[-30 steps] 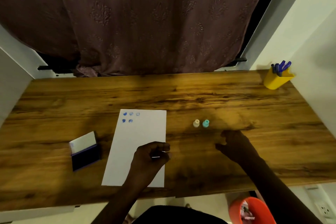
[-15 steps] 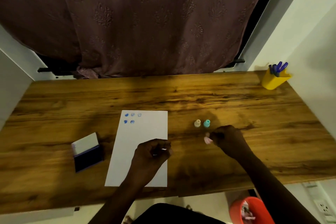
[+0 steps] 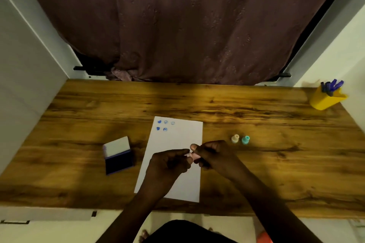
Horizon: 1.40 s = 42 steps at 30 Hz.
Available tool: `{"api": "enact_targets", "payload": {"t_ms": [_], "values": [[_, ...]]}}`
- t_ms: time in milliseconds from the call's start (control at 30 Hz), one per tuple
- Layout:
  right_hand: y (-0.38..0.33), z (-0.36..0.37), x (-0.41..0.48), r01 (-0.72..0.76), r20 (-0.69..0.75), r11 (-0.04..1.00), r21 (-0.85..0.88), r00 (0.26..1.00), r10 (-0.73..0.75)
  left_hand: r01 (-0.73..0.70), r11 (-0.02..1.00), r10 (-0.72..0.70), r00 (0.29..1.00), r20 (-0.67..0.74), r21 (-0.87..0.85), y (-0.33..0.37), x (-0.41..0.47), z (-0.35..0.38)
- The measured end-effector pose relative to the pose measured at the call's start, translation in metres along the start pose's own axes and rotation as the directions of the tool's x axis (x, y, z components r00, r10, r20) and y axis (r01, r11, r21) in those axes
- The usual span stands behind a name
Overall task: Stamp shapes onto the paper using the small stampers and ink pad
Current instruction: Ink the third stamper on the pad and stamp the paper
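Observation:
A white sheet of paper (image 3: pixel 177 144) lies on the wooden desk (image 3: pixel 256 173), with several blue stamp marks (image 3: pixel 165 125) near its top left corner. Both hands meet above the paper's middle. My right hand (image 3: pixel 213 156) grips a small pink stamper (image 3: pixel 192 155), and the fingertips of my left hand (image 3: pixel 169 163) pinch its left end. A cream stamper (image 3: pixel 235 138) and a teal stamper (image 3: pixel 245 140) stand upright side by side on the desk, right of the paper. The ink pad (image 3: pixel 118 155), dark blue with its white lid raised, sits left of the paper.
A yellow pen holder (image 3: pixel 326 97) with blue pens stands at the desk's far right corner. A brown curtain (image 3: pixel 177 25) hangs behind the desk. White walls close in on both sides. An orange object (image 3: pixel 264 238) shows below the desk's near edge.
My right hand picked up the pink stamper from the desk near the other two and carried it left over the paper, where it met my left hand.

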State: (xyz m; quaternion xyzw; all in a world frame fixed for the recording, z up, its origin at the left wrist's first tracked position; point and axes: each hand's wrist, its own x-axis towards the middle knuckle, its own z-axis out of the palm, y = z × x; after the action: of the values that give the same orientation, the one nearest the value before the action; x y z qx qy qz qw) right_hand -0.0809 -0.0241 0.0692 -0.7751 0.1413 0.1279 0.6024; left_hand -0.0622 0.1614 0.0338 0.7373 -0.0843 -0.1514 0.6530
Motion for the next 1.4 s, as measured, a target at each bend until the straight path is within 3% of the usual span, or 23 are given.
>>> {"api": "enact_targets", "payload": {"t_ms": [300, 600, 967, 1167, 1267, 1400], "values": [[-0.009, 0.045, 0.014, -0.073, 0.152, 0.997, 0.037, 0.986, 0.066, -0.011, 1.000, 0.012, 0.998, -0.057, 0.022, -0.011, -0.019, -0.048], [-0.019, 0.089, 0.028, 0.039, 0.269, 0.999, 0.033, 0.962, -0.046, 0.045, 0.999, -0.048, 0.987, -0.152, -0.027, -0.025, -0.033, -0.094], [-0.021, 0.160, 0.066, 0.225, 0.242, 0.946, -0.235, 0.956, -0.167, 0.111, 0.979, -0.160, 0.936, -0.313, -0.168, -0.071, -0.068, -0.177], [-0.020, 0.206, 0.082, 0.369, 0.297, 0.796, -0.480, 0.922, -0.248, 0.141, 0.985, -0.167, 0.910, -0.380, -0.096, -0.085, -0.084, -0.210], [-0.020, 0.227, 0.088, 0.430, 0.342, 0.652, -0.624, 0.901, -0.267, 0.145, 0.989, -0.146, 0.908, -0.393, -0.034, -0.086, -0.088, -0.219], [-0.019, 0.246, 0.096, 0.460, 0.369, 0.467, -0.755, 0.887, -0.277, 0.172, 0.982, -0.188, 0.891, -0.412, -0.077, -0.082, -0.092, -0.226]]}}
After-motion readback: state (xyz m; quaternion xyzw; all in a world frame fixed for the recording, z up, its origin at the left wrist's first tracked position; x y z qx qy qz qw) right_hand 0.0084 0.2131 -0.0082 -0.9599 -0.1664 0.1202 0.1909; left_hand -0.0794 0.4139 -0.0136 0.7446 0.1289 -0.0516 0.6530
